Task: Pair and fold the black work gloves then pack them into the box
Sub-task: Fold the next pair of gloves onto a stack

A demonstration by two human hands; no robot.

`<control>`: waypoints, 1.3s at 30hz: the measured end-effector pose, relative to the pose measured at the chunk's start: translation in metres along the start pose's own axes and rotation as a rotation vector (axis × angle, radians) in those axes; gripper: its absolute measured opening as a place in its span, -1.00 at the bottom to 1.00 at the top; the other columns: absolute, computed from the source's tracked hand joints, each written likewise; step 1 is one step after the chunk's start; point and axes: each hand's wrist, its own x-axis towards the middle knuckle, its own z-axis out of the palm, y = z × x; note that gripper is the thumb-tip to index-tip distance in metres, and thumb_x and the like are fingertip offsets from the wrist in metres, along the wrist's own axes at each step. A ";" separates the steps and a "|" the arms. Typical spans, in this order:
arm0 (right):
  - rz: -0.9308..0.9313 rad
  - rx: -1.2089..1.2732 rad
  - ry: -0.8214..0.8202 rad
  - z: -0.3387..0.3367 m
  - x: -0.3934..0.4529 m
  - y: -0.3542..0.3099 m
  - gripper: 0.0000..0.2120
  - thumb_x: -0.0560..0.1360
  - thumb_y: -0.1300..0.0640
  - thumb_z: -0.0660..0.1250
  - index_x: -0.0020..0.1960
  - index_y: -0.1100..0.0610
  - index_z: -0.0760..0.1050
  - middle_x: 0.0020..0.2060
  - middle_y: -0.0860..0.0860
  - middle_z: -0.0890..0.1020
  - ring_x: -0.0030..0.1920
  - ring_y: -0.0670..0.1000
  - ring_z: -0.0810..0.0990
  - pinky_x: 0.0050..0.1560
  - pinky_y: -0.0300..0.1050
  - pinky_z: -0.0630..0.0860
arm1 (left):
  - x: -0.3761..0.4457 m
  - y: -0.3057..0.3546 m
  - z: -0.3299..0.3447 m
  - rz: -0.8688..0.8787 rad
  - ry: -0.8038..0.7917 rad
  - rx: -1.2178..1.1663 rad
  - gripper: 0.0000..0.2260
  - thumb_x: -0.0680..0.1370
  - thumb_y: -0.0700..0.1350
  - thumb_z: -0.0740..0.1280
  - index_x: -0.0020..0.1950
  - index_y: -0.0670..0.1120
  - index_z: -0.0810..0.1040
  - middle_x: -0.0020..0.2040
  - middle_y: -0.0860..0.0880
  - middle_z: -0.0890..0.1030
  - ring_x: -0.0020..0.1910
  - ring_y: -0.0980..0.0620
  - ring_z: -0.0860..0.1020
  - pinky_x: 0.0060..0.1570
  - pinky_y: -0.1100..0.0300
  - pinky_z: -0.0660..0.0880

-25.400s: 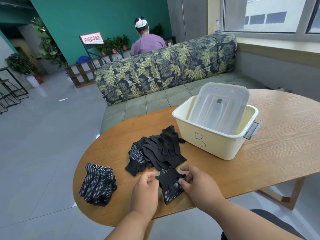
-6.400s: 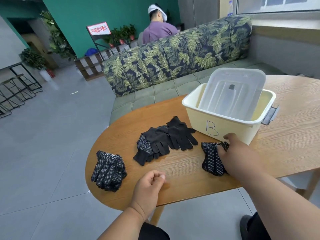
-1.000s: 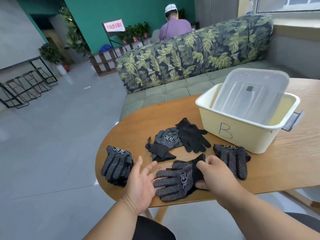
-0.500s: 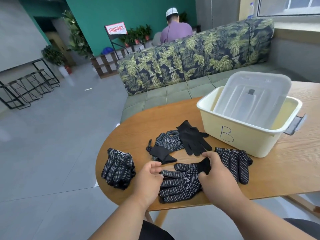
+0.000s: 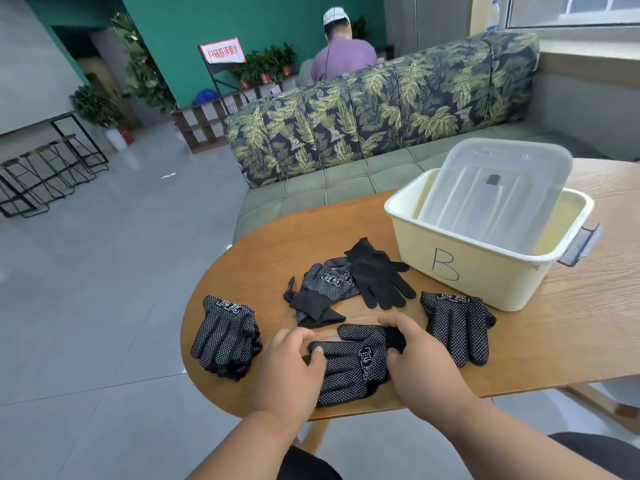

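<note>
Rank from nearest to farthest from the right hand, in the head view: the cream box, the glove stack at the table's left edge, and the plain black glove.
From the right hand:
1. Plain black glove, just beyond it, by the box.
2. Cream box, farther back and right.
3. Glove stack, far left edge.

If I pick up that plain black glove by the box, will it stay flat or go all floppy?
Probably floppy: the plain black glove looks like thin knit, and the glove beside it lies crumpled. It likely weighs little and won't roll. Without white grip dots, it may slip more easily.
</note>
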 end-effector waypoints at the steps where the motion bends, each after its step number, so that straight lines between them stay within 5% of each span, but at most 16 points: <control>1: 0.007 0.004 -0.003 0.001 0.001 0.001 -0.51 0.62 0.24 0.29 0.40 -0.24 0.42 -0.13 -0.21 0.63 -0.21 -0.13 0.65 -0.24 -0.27 0.65 | -0.001 -0.003 -0.002 -0.021 -0.017 0.001 -0.85 0.62 0.08 0.33 0.18 0.16 0.55 0.09 0.24 0.49 0.10 0.24 0.48 0.08 0.34 0.41; 9: -0.018 -0.106 0.032 0.001 0.002 0.003 -0.59 0.62 0.16 0.31 0.37 -0.21 0.44 -0.11 -0.16 0.64 -0.18 -0.13 0.62 -0.11 -0.13 0.64 | -0.004 -0.024 -0.003 -0.046 -0.139 0.060 -0.96 0.58 0.08 0.41 -0.01 0.16 0.62 -0.03 0.22 0.51 -0.02 0.22 0.51 0.08 0.22 0.51; 13: -0.017 -0.075 0.061 -0.002 0.003 0.003 -0.54 0.62 0.16 0.30 0.42 -0.25 0.39 -0.25 -0.13 0.65 -0.31 -0.10 0.62 -0.34 -0.16 0.57 | 0.001 -0.025 0.000 -0.072 -0.130 0.044 -0.90 0.62 0.03 0.36 -0.10 0.15 0.59 -0.04 0.21 0.52 -0.05 0.21 0.51 0.02 0.21 0.48; 16: -0.018 -0.064 0.060 -0.003 0.004 0.005 -0.52 0.62 0.16 0.30 0.45 -0.25 0.37 -0.29 -0.11 0.65 -0.34 -0.10 0.62 -0.34 -0.13 0.59 | 0.009 -0.025 0.000 -0.085 -0.118 0.047 -0.89 0.64 0.03 0.32 -0.08 0.16 0.57 -0.05 0.19 0.53 -0.09 0.22 0.51 -0.04 0.21 0.49; 20: -0.029 -0.125 0.037 -0.002 0.004 0.005 -0.53 0.63 0.15 0.28 0.46 -0.22 0.38 -0.19 -0.14 0.61 -0.27 -0.14 0.57 -0.39 -0.33 0.39 | 0.012 -0.026 0.000 -0.100 -0.109 0.048 -0.90 0.63 0.02 0.35 -0.08 0.16 0.57 -0.09 0.18 0.57 -0.11 0.23 0.52 -0.09 0.22 0.51; 27: -0.090 -0.244 0.015 0.000 0.005 0.008 -0.56 0.64 0.16 0.21 0.45 -0.21 0.39 0.10 -0.05 0.67 -0.02 0.01 0.63 0.01 -0.04 0.62 | 0.001 -0.031 -0.008 -0.079 -0.079 0.028 -0.89 0.57 0.11 0.41 -0.09 0.14 0.55 -0.10 0.17 0.58 -0.10 0.23 0.54 -0.05 0.22 0.52; 35: -0.113 -0.341 0.001 0.001 0.002 0.006 -0.53 0.62 0.12 0.21 0.48 -0.21 0.31 0.16 0.00 0.63 -0.04 0.05 0.63 -0.06 0.00 0.63 | -0.015 -0.034 -0.006 -0.047 -0.122 0.054 -0.80 0.53 0.14 0.43 -0.23 0.10 0.56 -0.14 0.15 0.52 -0.14 0.20 0.50 -0.02 0.14 0.53; 39: -0.111 -0.372 0.009 0.000 0.004 0.009 -0.50 0.63 0.13 0.20 0.51 -0.23 0.26 0.18 -0.03 0.64 -0.03 0.04 0.65 -0.07 0.01 0.63 | -0.014 -0.029 -0.009 -0.021 -0.111 0.079 -0.87 0.57 0.13 0.38 -0.11 0.13 0.57 -0.08 0.20 0.51 -0.06 0.19 0.51 0.03 0.17 0.52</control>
